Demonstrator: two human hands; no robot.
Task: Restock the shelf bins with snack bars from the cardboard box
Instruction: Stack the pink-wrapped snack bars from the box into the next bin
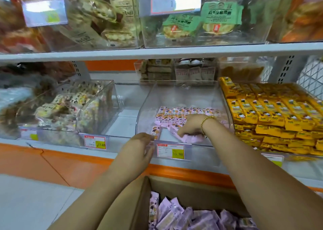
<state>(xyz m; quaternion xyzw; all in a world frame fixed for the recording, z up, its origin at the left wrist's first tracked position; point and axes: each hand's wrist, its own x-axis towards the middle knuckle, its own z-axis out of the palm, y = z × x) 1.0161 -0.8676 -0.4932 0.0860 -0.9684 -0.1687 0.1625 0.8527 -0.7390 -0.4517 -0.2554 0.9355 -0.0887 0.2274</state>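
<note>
Head view, setting: store shelf, with a clear acrylic bin at centre and an open cardboard box near, below the shelf edge.
Bin stock: purple snack bars lie in tidy rows on the far floor of the bin; part of the near floor is bare.
Box stock: loose purple bars heaped in the box, a good many.
Right hand: inside the bin, palm down, fingers curled round a bundle of bars that lies on the near floor, just in front of the rows. Beaded bracelet on the wrist.
Left hand: at the bin's near-left lip, just beside a single bar standing on end in that corner. Fingers face away, so I cannot tell whether it pinches the bar or only rests on the lip.
Neighbours: stacked yellow bars to the right, a bin of mixed wrapped sweets to the left, a price tag on the bin front.
Step (judgement): setting a handful down to be lined up. The bin is far from full, so the task is early to midway.
Handling (judgement): light, film-wrapped, slick. The wrapper is soft and the core probably firm but breakable. Best taken several at once, across the middle and flat sides together; the crimped ends give a poor hold.
Risk (judgement): bars may slide out of a loose bundle, and a hard squeeze may crack them.
</note>
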